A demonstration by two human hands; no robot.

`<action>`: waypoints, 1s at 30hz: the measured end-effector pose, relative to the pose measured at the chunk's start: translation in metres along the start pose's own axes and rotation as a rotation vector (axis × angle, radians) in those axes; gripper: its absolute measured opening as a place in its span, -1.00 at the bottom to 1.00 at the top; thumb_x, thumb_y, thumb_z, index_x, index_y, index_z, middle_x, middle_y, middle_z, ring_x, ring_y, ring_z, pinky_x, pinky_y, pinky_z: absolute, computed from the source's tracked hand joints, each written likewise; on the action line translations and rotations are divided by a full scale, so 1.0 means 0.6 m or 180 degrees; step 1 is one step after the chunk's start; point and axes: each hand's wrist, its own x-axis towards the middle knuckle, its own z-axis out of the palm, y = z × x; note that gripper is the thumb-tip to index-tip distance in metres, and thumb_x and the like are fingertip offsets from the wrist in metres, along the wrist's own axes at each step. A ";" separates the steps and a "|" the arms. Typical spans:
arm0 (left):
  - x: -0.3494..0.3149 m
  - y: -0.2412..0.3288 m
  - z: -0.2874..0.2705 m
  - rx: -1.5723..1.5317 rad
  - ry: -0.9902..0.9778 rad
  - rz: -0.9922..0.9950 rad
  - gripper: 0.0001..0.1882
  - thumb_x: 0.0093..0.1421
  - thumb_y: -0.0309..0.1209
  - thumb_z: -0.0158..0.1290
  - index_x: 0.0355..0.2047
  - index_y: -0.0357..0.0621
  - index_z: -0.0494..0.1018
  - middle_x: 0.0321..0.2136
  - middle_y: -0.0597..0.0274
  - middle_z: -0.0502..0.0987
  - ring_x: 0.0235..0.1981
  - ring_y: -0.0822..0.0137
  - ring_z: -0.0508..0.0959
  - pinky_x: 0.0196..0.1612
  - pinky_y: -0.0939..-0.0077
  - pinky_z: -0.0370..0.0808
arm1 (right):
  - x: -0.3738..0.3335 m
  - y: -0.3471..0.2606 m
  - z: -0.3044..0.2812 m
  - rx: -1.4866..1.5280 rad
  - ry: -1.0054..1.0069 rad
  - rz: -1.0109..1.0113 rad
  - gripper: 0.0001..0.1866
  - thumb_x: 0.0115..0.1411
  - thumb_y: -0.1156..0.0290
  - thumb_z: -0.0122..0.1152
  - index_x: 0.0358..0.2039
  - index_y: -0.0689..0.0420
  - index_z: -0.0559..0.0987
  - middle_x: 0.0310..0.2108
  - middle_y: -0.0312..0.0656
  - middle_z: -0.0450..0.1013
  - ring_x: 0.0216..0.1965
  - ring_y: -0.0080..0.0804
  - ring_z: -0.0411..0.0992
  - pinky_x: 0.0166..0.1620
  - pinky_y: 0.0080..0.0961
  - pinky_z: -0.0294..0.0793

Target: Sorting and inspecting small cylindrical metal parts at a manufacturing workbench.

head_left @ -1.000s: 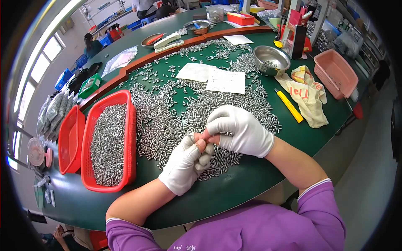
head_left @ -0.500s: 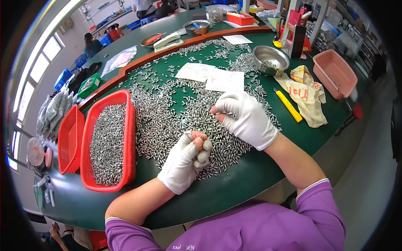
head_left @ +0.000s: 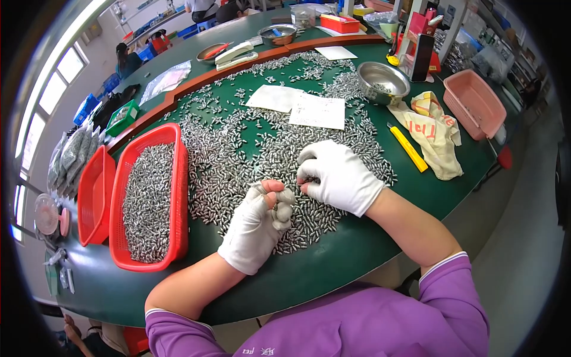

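Many small silvery metal pieces with rounded ends lie in a loose spread on the green table. My left hand, in a white glove with bare thumb and fingertip showing, is curled closed above the near edge of the spread. Whatever it holds is hidden by the fingers. To its right, my right hand, gloved likewise, reaches down to the pieces with its fingers bent and fingertips drawn close to the thumb. Anything pinched there is too small to make out.
A red basket full of the pieces stands left, beside another red basket. White papers lie on the spread. Rightward are a steel bowl, a yellow cutter, a cloth and a pink basket.
My right hand has lowered to the pieces, its fingers turning downward. My left hand has shifted slightly left, and the small piece glimpsed at its fingertips no longer shows.
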 end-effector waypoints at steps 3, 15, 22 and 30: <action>-0.001 0.001 0.002 -0.0011 -0.0021 -0.0065 -0.74 0.22 -0.37 0.07 -0.14 -0.09 0.28 -0.33 0.25 0.44 -0.44 0.48 0.37 -0.39 0.62 0.31 | 0.001 0.003 0.008 -0.0011 0.0041 -0.0019 -0.89 -0.05 0.38 0.27 -0.48 0.09 0.58 -0.28 -0.21 0.45 -0.16 -0.20 0.42 -0.07 -0.30 0.43; -0.002 0.000 0.010 0.0349 -0.0144 -0.0346 -0.76 0.25 -0.28 0.08 -0.20 -0.04 0.28 -0.42 0.38 0.36 -0.52 0.57 0.28 -0.45 0.72 0.24 | 0.011 -0.015 -0.006 0.0892 0.0783 -0.1056 -0.78 -0.10 0.43 0.35 -0.39 0.10 0.53 -0.27 -0.22 0.48 -0.23 -0.17 0.45 -0.17 -0.32 0.47; -0.007 -0.001 0.017 0.0292 -0.0048 -0.0198 -0.82 0.26 -0.33 0.07 -0.25 -0.01 0.29 -0.41 0.37 0.37 -0.52 0.57 0.29 -0.46 0.72 0.24 | 0.005 -0.021 -0.005 0.1231 0.0853 -0.0894 -0.80 -0.06 0.44 0.38 -0.40 0.09 0.54 -0.28 -0.20 0.47 -0.25 -0.23 0.46 -0.17 -0.37 0.46; -0.008 -0.002 0.015 0.0390 -0.0111 -0.0228 -0.84 0.25 -0.33 0.09 -0.26 0.03 0.31 -0.40 0.38 0.41 -0.51 0.58 0.32 -0.46 0.73 0.24 | 0.003 -0.022 -0.006 0.2074 0.0451 -0.0717 -0.81 -0.03 0.50 0.36 -0.38 0.10 0.54 -0.25 -0.20 0.47 -0.21 -0.27 0.46 -0.12 -0.40 0.46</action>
